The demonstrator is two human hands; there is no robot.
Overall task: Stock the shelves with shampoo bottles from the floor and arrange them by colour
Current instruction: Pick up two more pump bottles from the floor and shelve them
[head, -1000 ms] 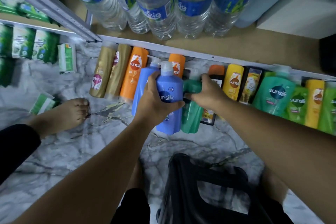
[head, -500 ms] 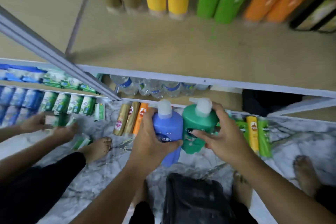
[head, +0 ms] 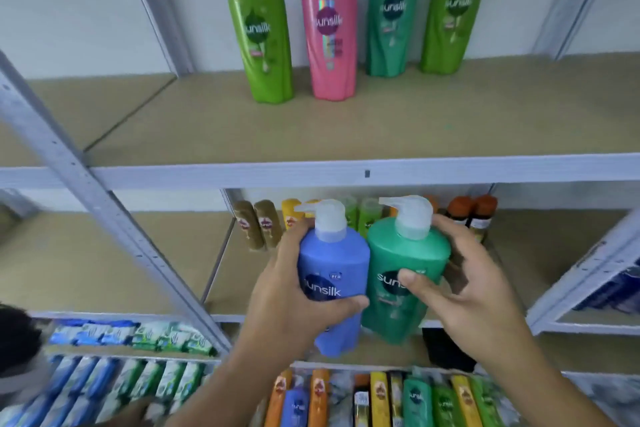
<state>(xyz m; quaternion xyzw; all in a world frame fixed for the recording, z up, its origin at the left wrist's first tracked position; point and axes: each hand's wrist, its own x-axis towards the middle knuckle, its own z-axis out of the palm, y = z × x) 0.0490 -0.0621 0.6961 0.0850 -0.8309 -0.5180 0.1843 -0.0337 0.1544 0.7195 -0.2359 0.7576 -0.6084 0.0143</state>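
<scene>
Blue bottle (head: 334,274) upright, gripped by left hand (head: 287,302); green bottle (head: 405,263) likewise in right hand (head: 474,291); shelf (head: 450,170) front edge above both.

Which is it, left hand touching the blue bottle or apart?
Touching. Head view shows the left hand wrapped round the blue bottle, thumb across its front.
</scene>
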